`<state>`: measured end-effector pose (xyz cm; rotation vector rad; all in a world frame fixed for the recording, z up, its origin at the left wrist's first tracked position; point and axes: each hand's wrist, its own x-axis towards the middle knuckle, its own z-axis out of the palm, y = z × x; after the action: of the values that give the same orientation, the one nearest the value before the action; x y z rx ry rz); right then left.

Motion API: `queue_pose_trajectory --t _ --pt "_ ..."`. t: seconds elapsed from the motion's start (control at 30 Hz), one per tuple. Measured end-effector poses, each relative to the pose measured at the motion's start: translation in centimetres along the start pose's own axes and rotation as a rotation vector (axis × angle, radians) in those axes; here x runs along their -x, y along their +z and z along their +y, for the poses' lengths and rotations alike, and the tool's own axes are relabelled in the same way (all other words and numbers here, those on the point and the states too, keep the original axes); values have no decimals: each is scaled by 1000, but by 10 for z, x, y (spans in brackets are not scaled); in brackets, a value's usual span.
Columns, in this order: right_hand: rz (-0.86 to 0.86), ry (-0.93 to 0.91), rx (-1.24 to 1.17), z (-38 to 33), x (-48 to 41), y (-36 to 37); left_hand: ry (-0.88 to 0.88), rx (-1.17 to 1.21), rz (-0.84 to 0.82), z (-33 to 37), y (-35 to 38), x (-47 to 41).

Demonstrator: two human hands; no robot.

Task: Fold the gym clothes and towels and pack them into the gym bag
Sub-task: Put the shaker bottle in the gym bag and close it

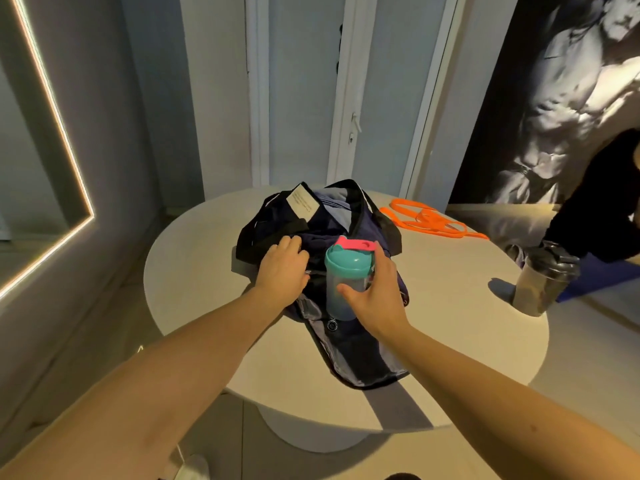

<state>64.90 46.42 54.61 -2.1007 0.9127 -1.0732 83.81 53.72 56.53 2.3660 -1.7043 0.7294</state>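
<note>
A dark navy gym bag (360, 220) lies open in the middle of the round white table (194, 271), with dark folded fabric (318, 239) showing inside. My left hand (282, 268) rests on the bag's near left rim, fingers curled over the edge of the opening. My right hand (375, 299) grips a clear shaker bottle (341, 289) with a teal lid and pink flip cap, held upright over the bag's near end. A white label (304, 201) shows on the bag's far flap.
Orange resistance bands (429, 221) lie at the table's far right. A second shaker with a dark lid (543, 282) stands at the right edge, beside another person's dark sleeve (602, 220). The bag's flap (360, 355) hangs toward me.
</note>
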Motion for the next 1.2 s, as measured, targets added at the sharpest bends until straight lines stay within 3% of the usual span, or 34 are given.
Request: queue_pose_trajectory --t 0.17,0.27,0.37,0.5,0.63,0.73,0.83,0.97,1.13,1.2 --pt "-18 -63 65 -5 -3 -2 53 -282 -147 5 -6 -6" --pt "-50 -127 195 -11 -3 -8 86 -293 -171 8 -14 -9" --pt "-33 -194 126 -13 2 -12 17 -89 -14 6 -31 -10" --pt "-7 -247 -109 -18 11 -13 -142 398 209 2 -41 -6" --pt "15 -300 -201 -24 9 -9 -234 732 254 5 -50 -9" --pt "-21 -274 -131 -25 3 -1 -241 862 301 5 -56 -11" --pt "-55 -201 -7 -19 0 9 -145 851 337 9 -52 -6" --pt "-32 -257 260 -24 -7 23 -147 778 318 16 -40 4" --pt "-235 -211 201 -19 -22 9 -184 634 204 17 -32 12" --pt "-103 -146 269 -10 -29 -1 -209 616 216 18 -30 13"
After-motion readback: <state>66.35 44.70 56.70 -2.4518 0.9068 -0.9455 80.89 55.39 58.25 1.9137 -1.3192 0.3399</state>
